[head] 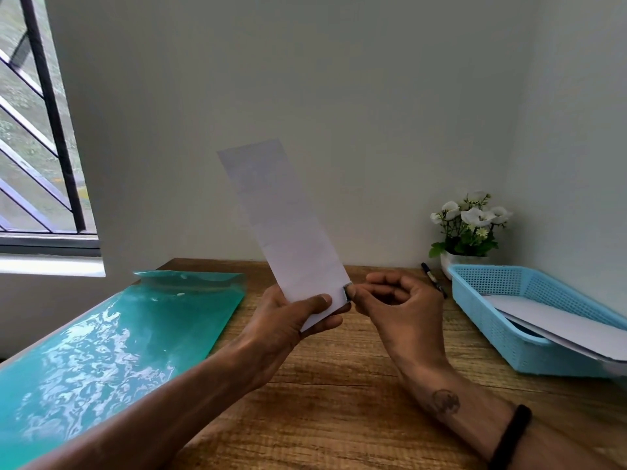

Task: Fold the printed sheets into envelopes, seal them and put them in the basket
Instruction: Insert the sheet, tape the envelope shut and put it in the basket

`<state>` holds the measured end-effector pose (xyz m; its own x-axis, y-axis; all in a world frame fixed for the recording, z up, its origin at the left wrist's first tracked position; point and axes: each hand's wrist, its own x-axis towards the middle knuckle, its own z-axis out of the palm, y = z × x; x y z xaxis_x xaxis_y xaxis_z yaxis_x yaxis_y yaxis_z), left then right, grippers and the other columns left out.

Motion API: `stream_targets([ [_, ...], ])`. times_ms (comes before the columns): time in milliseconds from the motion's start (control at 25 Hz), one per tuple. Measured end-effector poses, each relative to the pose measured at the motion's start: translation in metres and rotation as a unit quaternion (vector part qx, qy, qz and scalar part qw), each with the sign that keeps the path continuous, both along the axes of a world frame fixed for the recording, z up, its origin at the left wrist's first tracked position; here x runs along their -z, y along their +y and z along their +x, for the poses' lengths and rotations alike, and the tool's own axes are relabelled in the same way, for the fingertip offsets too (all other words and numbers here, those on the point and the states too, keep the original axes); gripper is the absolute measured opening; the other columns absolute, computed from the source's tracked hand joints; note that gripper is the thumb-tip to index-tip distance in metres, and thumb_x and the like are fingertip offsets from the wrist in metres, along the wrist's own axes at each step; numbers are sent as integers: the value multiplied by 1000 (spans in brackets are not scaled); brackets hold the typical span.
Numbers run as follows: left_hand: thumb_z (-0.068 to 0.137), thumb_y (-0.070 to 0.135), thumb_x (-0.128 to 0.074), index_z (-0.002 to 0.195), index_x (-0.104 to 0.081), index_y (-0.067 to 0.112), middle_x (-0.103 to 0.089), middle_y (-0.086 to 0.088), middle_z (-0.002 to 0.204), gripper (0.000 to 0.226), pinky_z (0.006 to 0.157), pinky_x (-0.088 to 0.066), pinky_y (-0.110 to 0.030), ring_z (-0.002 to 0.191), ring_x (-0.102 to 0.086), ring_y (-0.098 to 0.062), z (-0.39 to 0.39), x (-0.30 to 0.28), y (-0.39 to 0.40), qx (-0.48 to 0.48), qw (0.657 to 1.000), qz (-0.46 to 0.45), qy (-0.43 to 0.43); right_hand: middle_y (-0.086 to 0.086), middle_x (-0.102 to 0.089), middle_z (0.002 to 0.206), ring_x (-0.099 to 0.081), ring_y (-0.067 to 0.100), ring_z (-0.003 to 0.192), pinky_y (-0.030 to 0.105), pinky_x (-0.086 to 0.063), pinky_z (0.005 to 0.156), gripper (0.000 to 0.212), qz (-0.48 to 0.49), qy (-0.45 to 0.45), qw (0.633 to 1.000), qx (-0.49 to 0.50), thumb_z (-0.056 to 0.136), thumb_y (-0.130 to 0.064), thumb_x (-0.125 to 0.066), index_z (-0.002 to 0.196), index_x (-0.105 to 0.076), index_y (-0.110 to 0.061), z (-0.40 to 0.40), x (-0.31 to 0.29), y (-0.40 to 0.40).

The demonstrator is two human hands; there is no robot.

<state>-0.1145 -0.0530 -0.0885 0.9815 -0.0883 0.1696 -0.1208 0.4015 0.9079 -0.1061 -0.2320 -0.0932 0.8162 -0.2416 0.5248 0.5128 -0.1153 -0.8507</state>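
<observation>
Desk clutter by the window
A green plastic folder (112, 337) lies on the wooden table (339, 385); a white-flowered potted plant (470, 228) and pen (433, 279) sit near the corner.

The long narrow folded white sheet (285, 225) at the centre is thin matt paper. The brown table (339, 385) shows a matt wood grain. At nine o'clock the teal document folder (112, 347) is glossy, smooth plastic that throws back wavy reflections. At three o'clock the light-blue perforated basket (509, 300) is matt meshed plastic, holding smooth white paper sheets (556, 320).
</observation>
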Motion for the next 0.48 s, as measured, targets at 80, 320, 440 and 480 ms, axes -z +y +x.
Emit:
stream_targets([
  [80, 91, -1, -72, 127, -60, 9, -78, -16, 113, 39, 75, -66, -37, 101, -78, -37, 1, 0, 0, -3, 1000, -2, 2, -6, -81, 82, -78, 6, 78, 39, -66, 76, 30, -2, -3, 1000, 0, 74, -19, -92, 97, -74, -17, 0, -1, 0],
  [320, 84, 10, -80, 123, -62, 13, -79, -10, 111, 43, 78, -65, -35, 105, -77, -35, 0, 0, 2, 15, 999, 18, -30, -4, -81, 83, -78, 7, 78, 41, -66, 77, 31, -9, -7, 1000, 0, 74, -18, -92, 99, -73, -16, -1, -1, 1],
  [440, 74, 27, -91, 129, -65, 12, -78, -11, 119, 63, 85, -64, -36, 111, -76, -31, -2, 0, 2, 18, 996, 69, -61, -6, -81, 82, -78, 6, 78, 39, -66, 77, 31, -16, -14, 1000, 1, 73, -20, -92, 98, -73, -19, -2, -1, 2],
  [480, 71, 30, -93, 129, -66, 12, -78, -10, 119, 67, 87, -64, -36, 111, -76, -30, -2, 0, 2, 7, 994, 84, -68, -6, -81, 82, -78, 7, 78, 39, -66, 77, 31, -16, -15, 1000, 0, 73, -20, -92, 97, -73, -20, -2, 0, 2],
])
